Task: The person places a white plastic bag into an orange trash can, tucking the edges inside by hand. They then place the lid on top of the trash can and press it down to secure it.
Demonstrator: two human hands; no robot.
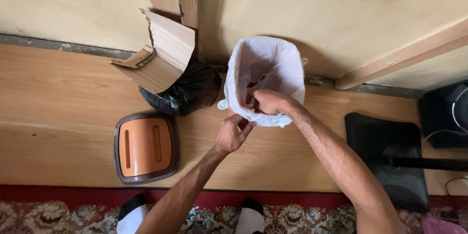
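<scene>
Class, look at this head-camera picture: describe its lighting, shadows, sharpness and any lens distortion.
Head view: soft, even light, no glare; a faint shadow lies behind the white bag on the wall. The left hand and right hand at the bag's rim are sharp, with no motion blur. The wide lens bows the wooden floor edge. The black bag and the dark stand lose detail.

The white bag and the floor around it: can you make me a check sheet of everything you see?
Surface: wooden floor, patterned rug at near edge.
Job's things: white bag lining a bin, red bits inside.
Clutter: orange swing lid, black bag, torn cardboard box.
Fingers: left hand pinches the bag's rim; right hand grips the rim.
Cables: white cable at right.
Surroundings: cream wall, black stand base.
</scene>
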